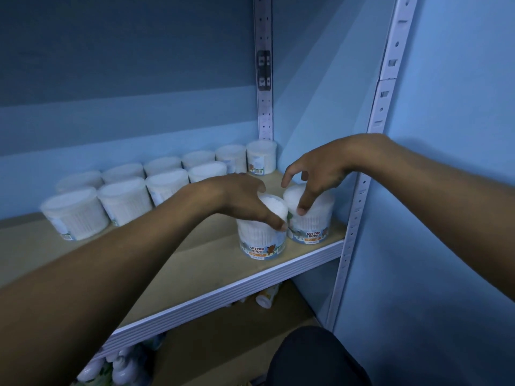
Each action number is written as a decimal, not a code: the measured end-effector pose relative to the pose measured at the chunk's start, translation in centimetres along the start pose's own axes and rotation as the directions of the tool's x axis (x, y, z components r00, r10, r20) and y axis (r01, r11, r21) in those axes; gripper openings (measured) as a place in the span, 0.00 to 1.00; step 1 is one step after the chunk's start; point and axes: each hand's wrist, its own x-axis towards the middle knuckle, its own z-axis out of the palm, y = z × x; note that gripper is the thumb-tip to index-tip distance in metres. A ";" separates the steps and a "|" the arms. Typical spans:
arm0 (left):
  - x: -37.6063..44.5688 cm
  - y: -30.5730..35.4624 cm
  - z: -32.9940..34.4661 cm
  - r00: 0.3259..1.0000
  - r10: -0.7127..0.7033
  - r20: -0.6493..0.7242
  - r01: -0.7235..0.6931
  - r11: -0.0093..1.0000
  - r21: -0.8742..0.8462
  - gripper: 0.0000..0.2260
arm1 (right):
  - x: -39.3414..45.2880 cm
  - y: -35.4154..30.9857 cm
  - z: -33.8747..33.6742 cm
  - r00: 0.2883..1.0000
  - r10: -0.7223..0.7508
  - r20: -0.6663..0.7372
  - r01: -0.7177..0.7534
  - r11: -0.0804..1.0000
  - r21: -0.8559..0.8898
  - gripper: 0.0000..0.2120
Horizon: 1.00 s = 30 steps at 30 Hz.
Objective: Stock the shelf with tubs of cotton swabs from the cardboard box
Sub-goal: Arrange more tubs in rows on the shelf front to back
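Two bare forearms reach over a shelf (195, 268). The left hand (239, 199) grips an upright tub (263, 238) from above; the right hand (317, 174), fingers loosely spread, touches the neighbouring upright tub (312, 224) by the shelf's front right corner.

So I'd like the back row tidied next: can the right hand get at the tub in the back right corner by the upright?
Probably yes. The right hand hovers over the front right tub, and the corner tub stands just behind it with bare shelf between; nothing blocks the way.
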 end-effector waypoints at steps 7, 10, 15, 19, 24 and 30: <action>0.2 -0.1 0.2 0.999 0.016 -0.033 -0.016 1.000 0.014 0.41 | 0.0 0.4 0.1 1.000 -0.012 0.019 0.013 1.000 -0.005 0.33; 0.2 0.3 0.5 0.998 -0.018 -0.057 0.018 1.000 0.003 0.39 | -0.1 0.6 -0.1 0.998 -0.039 0.043 0.040 0.999 -0.020 0.33; 0.2 0.9 1.1 0.993 -0.039 -0.111 0.036 0.999 -0.026 0.42 | -0.3 0.6 -0.1 0.995 -0.059 0.075 0.064 0.996 -0.057 0.34; -0.1 0.7 1.0 0.997 -0.008 -0.071 0.005 0.999 -0.038 0.49 | -0.7 0.6 -0.5 0.997 -0.061 0.046 0.063 0.997 -0.045 0.36; -0.3 0.3 0.0 0.999 0.041 -0.010 -0.040 0.999 0.014 0.43 | -0.3 0.7 -0.4 0.998 -0.047 0.038 0.048 0.999 -0.008 0.34; 0.0 0.8 0.5 0.998 0.017 -0.053 -0.016 1.000 0.024 0.38 | -0.2 0.8 -0.3 0.997 -0.056 0.051 0.057 0.998 -0.026 0.31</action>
